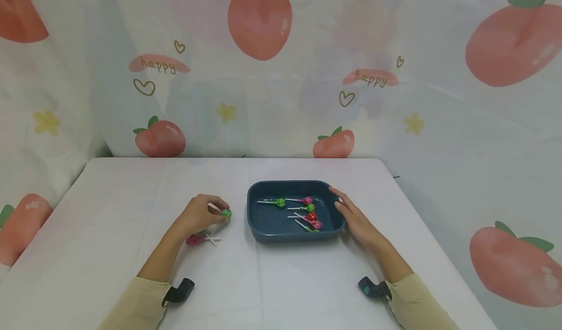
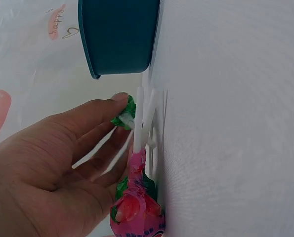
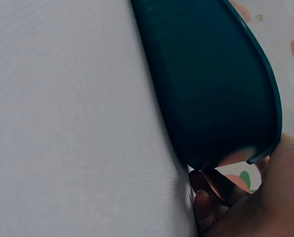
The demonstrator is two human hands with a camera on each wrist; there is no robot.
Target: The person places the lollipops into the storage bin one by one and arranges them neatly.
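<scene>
My left hand (image 1: 203, 213) pinches a green-wrapped lollipop (image 1: 226, 213) between thumb and fingertips, just left of the container. In the left wrist view the lollipop's green wrapper (image 2: 128, 112) shows at the fingertips. Below that hand, a pink-red lollipop (image 1: 194, 239) lies on the table with a green one partly hidden behind it, their white sticks crossing. A dark blue rectangular container (image 1: 281, 236) holds several green, red and pink lollipops, mostly toward its right side. My right hand (image 1: 361, 222) grips the container's right end, with fingertips at the rim and other fingers low against the outside.
The white-covered table (image 1: 294, 291) carries the container near its middle. Behind it hangs a peach-printed cloth (image 1: 281, 91), which continues along both sides. Dark wrist devices (image 1: 180, 291) poke out from the beige sleeves (image 1: 136, 303).
</scene>
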